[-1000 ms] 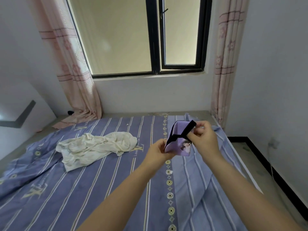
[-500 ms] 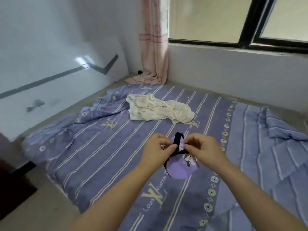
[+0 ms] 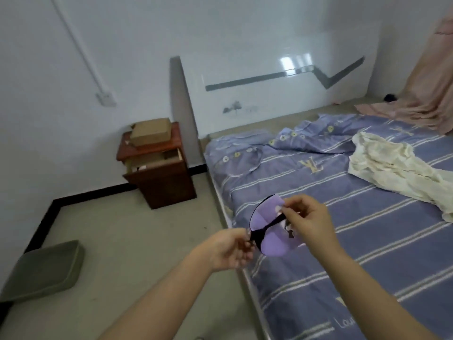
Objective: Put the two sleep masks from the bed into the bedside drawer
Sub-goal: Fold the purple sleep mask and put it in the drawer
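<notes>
Purple sleep mask (image 3: 269, 239) pinched by its black strap between left hand (image 3: 226, 249) and right hand (image 3: 307, 220) fingers, clear of the bed (image 3: 343, 241). Open bedside drawer (image 3: 153, 161) far beyond the fingertips; nothing visibly stowed yet.

A purple sleep mask (image 3: 269, 238) with a black edge and black strap is held in the air over the bed's edge, pinched in both hands. The bedside drawer (image 3: 153, 163) stands pulled open in the dark wooden nightstand (image 3: 161, 180), well apart.
</notes>
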`<state>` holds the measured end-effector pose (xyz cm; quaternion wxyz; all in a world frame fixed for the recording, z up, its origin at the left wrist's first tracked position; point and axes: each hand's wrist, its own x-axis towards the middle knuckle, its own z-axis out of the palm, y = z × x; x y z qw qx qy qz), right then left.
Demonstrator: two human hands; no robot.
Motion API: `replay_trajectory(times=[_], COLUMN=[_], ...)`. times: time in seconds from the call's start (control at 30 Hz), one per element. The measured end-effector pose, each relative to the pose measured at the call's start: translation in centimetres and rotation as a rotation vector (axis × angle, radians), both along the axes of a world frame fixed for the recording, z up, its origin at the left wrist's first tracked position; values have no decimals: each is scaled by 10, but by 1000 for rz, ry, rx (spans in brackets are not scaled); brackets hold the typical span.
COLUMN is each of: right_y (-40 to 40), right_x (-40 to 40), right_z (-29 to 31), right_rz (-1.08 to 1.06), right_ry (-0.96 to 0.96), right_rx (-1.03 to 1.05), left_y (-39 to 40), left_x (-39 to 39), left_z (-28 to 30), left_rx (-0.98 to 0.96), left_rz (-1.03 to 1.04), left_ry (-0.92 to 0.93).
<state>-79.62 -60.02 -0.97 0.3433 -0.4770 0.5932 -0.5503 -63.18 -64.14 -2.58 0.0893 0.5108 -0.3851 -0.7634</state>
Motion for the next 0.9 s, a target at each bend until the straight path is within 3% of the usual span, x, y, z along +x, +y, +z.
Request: replay_trajectory(times=[0.13,0.2,0.43,0.53,0.6,0.7,0.8,0.9], right_y=[-99,-148,-301,-363,-408,-488,-582,-676], right_x=[94,146,285,315,330,345,357,369], right_z=[-11,-10,-17,-39,-58,-92,-135,-190], right_rz=[190,234,273,331,378,441,515,500], right_ry=[-28,-23,29,20,24,13,-207,-294], right_rx=[59,53,70,131,189,285,450,643], left_y=[-72,-117,-244,-303,-351,-432,-527,-615], left_x=[90,136,274,305,321,340,362,375], left_z=[5,8,7,-15,-32,-62,-108,-161], left_rx=[-541,-706,-795,-873,-835,-699,-458,-246], left_rz=[202,352,372,330,398,446,473,478], left_ry=[-270,-274,-281,-413,-418,-277,-43,-58])
